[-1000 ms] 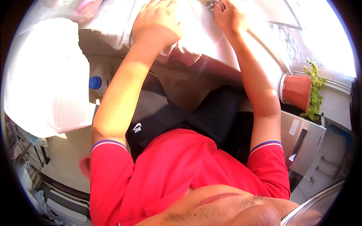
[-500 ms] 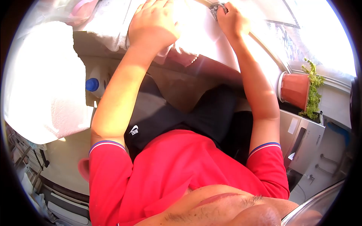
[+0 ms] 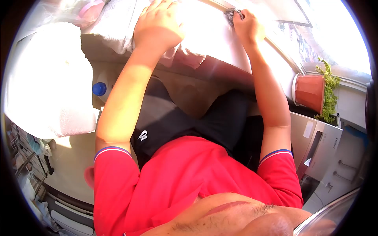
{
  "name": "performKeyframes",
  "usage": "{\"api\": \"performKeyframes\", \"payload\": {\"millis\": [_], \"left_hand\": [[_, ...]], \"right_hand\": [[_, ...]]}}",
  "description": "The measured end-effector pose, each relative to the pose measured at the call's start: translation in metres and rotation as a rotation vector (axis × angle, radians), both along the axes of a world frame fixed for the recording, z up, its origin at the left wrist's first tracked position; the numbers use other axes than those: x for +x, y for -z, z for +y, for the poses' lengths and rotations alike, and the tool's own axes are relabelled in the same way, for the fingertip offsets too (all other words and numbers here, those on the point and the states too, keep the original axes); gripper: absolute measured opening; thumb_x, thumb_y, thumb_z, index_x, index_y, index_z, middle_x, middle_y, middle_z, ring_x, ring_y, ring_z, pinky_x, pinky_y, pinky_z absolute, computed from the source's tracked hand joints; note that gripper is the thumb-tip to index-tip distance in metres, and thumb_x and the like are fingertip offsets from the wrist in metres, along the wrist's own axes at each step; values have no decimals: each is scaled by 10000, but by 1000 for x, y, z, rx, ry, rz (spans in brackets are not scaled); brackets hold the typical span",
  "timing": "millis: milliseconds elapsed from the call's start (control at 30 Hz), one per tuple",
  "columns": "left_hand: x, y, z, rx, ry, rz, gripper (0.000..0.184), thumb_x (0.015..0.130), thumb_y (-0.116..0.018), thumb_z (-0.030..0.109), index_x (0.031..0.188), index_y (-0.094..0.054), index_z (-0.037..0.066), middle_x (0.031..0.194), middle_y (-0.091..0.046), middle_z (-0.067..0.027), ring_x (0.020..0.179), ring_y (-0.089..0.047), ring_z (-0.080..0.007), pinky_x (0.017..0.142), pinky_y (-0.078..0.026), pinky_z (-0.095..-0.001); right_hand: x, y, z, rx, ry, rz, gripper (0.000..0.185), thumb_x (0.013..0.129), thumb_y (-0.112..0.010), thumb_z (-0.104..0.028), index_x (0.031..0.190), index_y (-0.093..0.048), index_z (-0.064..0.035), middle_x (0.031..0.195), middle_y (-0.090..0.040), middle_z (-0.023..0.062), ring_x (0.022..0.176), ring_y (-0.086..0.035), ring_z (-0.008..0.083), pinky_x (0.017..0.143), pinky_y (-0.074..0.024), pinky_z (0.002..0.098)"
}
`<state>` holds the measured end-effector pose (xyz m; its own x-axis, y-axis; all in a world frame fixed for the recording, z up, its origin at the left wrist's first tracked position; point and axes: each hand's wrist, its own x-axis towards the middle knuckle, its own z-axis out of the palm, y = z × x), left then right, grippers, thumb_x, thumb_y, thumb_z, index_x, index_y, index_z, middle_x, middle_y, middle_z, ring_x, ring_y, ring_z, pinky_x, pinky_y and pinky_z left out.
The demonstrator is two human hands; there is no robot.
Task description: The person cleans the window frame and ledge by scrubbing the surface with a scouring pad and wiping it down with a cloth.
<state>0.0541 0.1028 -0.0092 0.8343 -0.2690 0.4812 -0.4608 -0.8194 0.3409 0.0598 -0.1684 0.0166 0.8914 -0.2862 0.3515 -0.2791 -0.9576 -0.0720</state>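
Note:
My left hand (image 3: 159, 27) lies flat at the top of the view, fingers stretched out, on a sunlit white surface (image 3: 214, 35). Beneath and beside it a pale towel (image 3: 118, 27) and a pinkish cloth (image 3: 191, 59) hang over the front edge. My right hand (image 3: 250, 30) is closed around a crumpled grey, mottled cloth (image 3: 230, 16), pressed against the base of the window frame (image 3: 281, 51). Strong glare washes out much of the surface between my hands.
A potted plant (image 3: 310, 92) lies to the right by the window, above a white appliance (image 3: 321, 149). At left are a large white foam-like block (image 3: 47, 86) and a bottle with a blue cap (image 3: 99, 89). A drying rack (image 3: 33, 165) is at lower left.
My right hand has shifted slightly right and towards me along the window frame with the grey cloth. My left hand stays nearly still. The whole view has shifted slightly.

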Motion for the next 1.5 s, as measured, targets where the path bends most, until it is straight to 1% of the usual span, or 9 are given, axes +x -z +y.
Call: {"api": "performKeyframes", "payload": {"millis": [500,633,700,833,1167,1300,1367,1433,1500], "left_hand": [[4,5,-5,33,-38,40,570,893,-620,377,1365,-644,58,1490,-577,-100,1423,-480,-267,1182,-375,-398],[3,-2,-4,83,-35,91,591,895,-621,392,1386,-628,63,1510,-560,-91,1433,-470,-262,1185,-373,-399],[2,-2,-1,91,-43,90,598,895,-625,396,1395,-620,66,1504,-564,-91,1419,-480,-265,1179,-378,-404],[5,-2,-5,121,-35,65,609,895,-631,396,1412,-605,74,1513,-551,-91,1412,-480,-270,1172,-382,-412],[-12,-13,-45,158,118,104,591,901,-631,361,1404,-590,53,1508,-533,-110,1430,-449,-286,1171,-378,-426],[-43,-9,-134,-110,133,220,440,871,-665,255,1254,-657,39,1437,-575,-180,1333,-522,-339,1127,-405,-457],[-51,1,-185,-463,200,119,387,850,-674,181,1214,-678,48,1310,-660,-190,1188,-607,-387,1033,-473,-456],[-60,-28,-200,-744,425,545,360,843,-662,125,1196,-695,62,1130,-727,-164,1032,-664,-394,942,-523,-428],[-56,-9,-208,-1045,439,509,315,887,-580,20,1179,-693,-18,992,-740,-131,925,-683,-257,866,-541,-341]], "right_hand": [[49,-16,116,264,-127,111,263,890,-581,-224,968,-756,-42,965,-742,237,924,-722,432,847,-563,527],[-1,-45,72,313,-71,131,290,892,-644,-279,1026,-753,-46,1005,-751,212,962,-721,404,879,-559,490],[-28,-31,31,399,-73,47,278,867,-699,-350,969,-754,-97,811,-739,121,761,-713,307,742,-553,422],[-81,-1,-10,458,-115,-152,305,899,-767,-314,1022,-753,-35,832,-750,96,741,-702,183,709,-541,321],[-111,18,10,534,-146,-514,199,928,-733,-161,1025,-723,12,837,-726,141,734,-702,238,709,-558,332],[-121,13,8,659,-229,-674,168,929,-709,-99,1035,-712,32,808,-688,103,654,-613,208,610,-484,326],[-123,13,2,295,-392,-877,117,935,-690,-35,1042,-722,2,866,-680,67,739,-610,171,605,-457,312],[-112,16,-5,412,-412,-1104,132,926,-687,-7,1052,-727,-5,886,-683,71,775,-625,188,623,-474,323],[-116,13,-2,488,-327,-998,127,890,-717,-32,1013,-742,-10,829,-680,74,723,-627,205,640,-497,333]]}}
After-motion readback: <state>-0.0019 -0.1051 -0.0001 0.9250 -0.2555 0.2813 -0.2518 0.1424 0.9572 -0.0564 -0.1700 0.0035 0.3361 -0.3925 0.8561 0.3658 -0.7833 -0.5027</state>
